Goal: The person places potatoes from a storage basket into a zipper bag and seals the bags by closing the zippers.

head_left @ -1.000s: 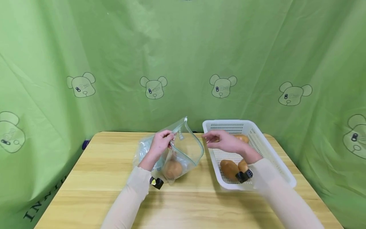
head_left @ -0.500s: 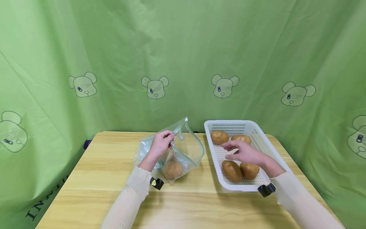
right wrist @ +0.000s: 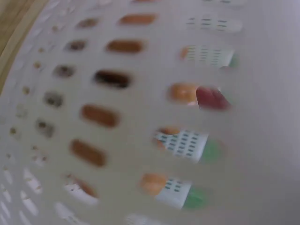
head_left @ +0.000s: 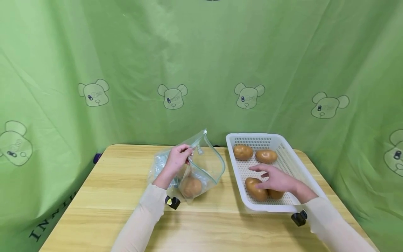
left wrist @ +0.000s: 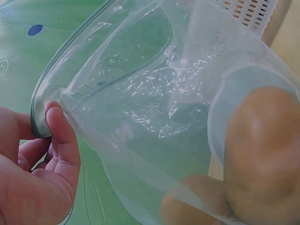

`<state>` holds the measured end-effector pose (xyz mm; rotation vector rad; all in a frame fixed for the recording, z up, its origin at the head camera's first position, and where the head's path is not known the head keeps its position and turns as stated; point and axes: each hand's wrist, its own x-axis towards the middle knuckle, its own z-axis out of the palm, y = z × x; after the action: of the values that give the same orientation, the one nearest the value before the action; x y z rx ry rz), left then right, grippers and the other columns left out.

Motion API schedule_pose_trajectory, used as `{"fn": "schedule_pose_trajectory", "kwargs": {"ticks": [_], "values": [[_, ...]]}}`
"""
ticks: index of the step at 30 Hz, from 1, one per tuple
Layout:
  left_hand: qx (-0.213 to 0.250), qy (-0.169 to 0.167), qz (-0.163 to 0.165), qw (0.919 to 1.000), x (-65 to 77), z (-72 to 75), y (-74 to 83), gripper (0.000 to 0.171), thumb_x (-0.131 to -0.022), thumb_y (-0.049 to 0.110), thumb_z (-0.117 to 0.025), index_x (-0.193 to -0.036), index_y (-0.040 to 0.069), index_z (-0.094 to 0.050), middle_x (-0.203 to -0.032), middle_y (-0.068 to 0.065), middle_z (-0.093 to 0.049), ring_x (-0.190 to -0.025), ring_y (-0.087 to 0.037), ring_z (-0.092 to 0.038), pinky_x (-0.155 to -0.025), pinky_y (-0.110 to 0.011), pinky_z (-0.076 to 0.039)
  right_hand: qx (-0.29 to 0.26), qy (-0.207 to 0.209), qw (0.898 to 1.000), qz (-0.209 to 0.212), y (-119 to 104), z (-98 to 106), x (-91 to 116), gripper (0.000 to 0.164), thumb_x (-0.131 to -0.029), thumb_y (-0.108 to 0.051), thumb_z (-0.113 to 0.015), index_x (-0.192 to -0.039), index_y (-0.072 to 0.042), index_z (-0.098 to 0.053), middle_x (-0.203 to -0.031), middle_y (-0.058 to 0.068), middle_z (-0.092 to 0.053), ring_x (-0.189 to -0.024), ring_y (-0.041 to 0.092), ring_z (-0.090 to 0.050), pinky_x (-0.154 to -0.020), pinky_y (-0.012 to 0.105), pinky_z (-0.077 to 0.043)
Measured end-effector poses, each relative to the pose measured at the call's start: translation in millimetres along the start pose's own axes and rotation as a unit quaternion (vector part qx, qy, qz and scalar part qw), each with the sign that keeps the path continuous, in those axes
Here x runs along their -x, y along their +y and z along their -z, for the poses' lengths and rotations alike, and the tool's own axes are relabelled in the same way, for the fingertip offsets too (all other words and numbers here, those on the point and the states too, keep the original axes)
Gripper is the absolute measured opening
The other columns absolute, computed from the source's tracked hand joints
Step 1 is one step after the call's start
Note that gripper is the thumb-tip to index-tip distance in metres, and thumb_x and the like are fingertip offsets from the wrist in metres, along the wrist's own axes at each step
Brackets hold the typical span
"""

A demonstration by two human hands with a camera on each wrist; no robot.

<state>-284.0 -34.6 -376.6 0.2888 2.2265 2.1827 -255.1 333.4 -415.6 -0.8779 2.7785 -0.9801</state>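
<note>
My left hand (head_left: 175, 161) pinches the edge of a clear zip bag (head_left: 208, 161), whose mouth gapes toward the right. Inside the bag lies a potato (head_left: 191, 186); in the left wrist view a large potato (left wrist: 262, 154) shows with another potato (left wrist: 190, 204) beside it. Over the white basket (head_left: 233, 178), my right hand (head_left: 277, 179) has its fingers spread, the thumb overlapping the front left potato (head_left: 254, 193). It partly covers the front right potato (head_left: 276, 194). The right wrist view is filled by the blurred slotted basket wall (right wrist: 140, 70).
Two potatoes sit at the basket's back, a left potato (head_left: 243, 152) and a right potato (head_left: 266, 156). Bag and basket stand on a wooden table (head_left: 201, 227). A green curtain (head_left: 201, 59) with bear drawings hangs right behind it.
My right hand has moved from the basket's left rim to the right and then down over the front potatoes. The left hand keeps its hold on the bag, hardly moving.
</note>
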Motion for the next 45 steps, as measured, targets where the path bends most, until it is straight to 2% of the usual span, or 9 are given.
{"fn": "schedule_pose_trajectory", "kwargs": {"ticks": [6,14,17,22,27,34,40,45], "values": [[0.003,-0.002,0.003,1.0000,-11.7,1.2,-21.1,0.019,-0.094,0.005,-0.055,-0.102,-0.010,-0.063,-0.079,-0.013,-0.060,-0.056,-0.009,-0.051,-0.050,-0.020,-0.047,0.000,-0.034,0.999,-0.011,18,-6,4,0.066,-0.077,-0.021,-0.079,-0.131,0.002,-0.049,-0.129,0.020,-0.051,-0.116,0.046,-0.045,-0.088,0.053,-0.047],[-0.005,0.018,-0.002,0.9998,-13.5,0.0,-24.9,0.016,-0.093,0.005,-0.056,-0.100,-0.006,-0.065,-0.075,-0.006,-0.059,-0.056,-0.010,-0.050,-0.049,-0.020,-0.047,0.015,-0.069,0.997,-0.024,27,-6,0,0.075,-0.075,-0.022,-0.080,-0.136,0.002,-0.044,-0.133,0.022,-0.047,-0.118,0.049,-0.042,-0.091,0.056,-0.044],[-0.003,0.015,0.000,0.9999,-13.2,0.0,-25.0,0.017,-0.093,0.005,-0.055,-0.102,-0.007,-0.065,-0.075,-0.006,-0.059,-0.056,-0.010,-0.050,-0.049,-0.019,-0.047,0.019,-0.080,0.996,-0.021,30,-7,-1,0.076,-0.075,-0.022,-0.080,-0.137,0.002,-0.043,-0.131,0.022,-0.048,-0.114,0.045,-0.046,-0.090,0.055,-0.045],[-0.001,0.010,0.000,0.9999,-13.7,-0.3,-25.4,0.019,-0.093,0.005,-0.055,-0.103,-0.009,-0.064,-0.076,-0.007,-0.059,-0.056,-0.009,-0.050,-0.049,-0.020,-0.047,0.032,-0.092,0.995,-0.014,33,-9,-2,0.077,-0.073,-0.022,-0.081,-0.136,0.003,-0.043,-0.126,0.019,-0.052,-0.106,0.034,-0.053,-0.085,0.045,-0.049],[0.001,0.000,0.004,1.0000,-11.7,0.0,-22.7,0.018,-0.093,0.003,-0.055,-0.103,-0.010,-0.063,-0.078,-0.010,-0.059,-0.056,-0.010,-0.050,-0.049,-0.020,-0.047,0.037,-0.108,0.993,-0.032,33,-10,-1,0.080,-0.071,-0.023,-0.081,-0.137,0.001,-0.043,-0.126,0.016,-0.053,-0.107,0.032,-0.054,-0.088,0.048,-0.047],[0.000,0.001,-0.011,0.9999,4.9,-2.7,1.0,0.018,-0.093,-0.001,-0.052,-0.102,-0.014,-0.061,-0.074,-0.009,-0.058,-0.055,-0.009,-0.049,-0.050,-0.019,-0.046,0.019,-0.146,0.986,-0.080,31,-11,-2,0.083,-0.070,-0.023,-0.081,-0.139,-0.002,-0.042,-0.130,0.015,-0.051,-0.106,0.030,-0.054,-0.088,0.047,-0.046],[0.004,-0.004,-0.011,0.9999,6.0,-2.3,3.0,0.018,-0.093,-0.001,-0.052,-0.101,-0.014,-0.061,-0.073,-0.008,-0.057,-0.056,-0.009,-0.049,-0.050,-0.019,-0.046,0.010,-0.150,0.985,-0.085,31,-11,-1,0.085,-0.070,-0.023,-0.081,-0.141,-0.003,-0.039,-0.132,0.015,-0.050,-0.106,0.028,-0.054,-0.089,0.043,-0.046],[0.003,-0.007,-0.005,1.0000,5.0,-2.1,2.8,0.018,-0.094,-0.001,-0.052,-0.101,-0.014,-0.061,-0.074,-0.010,-0.057,-0.056,-0.010,-0.050,-0.051,-0.020,-0.046,0.020,-0.143,0.986,-0.086,31,-13,-2,0.085,-0.069,-0.024,-0.081,-0.141,-0.007,-0.041,-0.130,0.013,-0.051,-0.099,0.022,-0.055,-0.084,0.037,-0.046]]}}
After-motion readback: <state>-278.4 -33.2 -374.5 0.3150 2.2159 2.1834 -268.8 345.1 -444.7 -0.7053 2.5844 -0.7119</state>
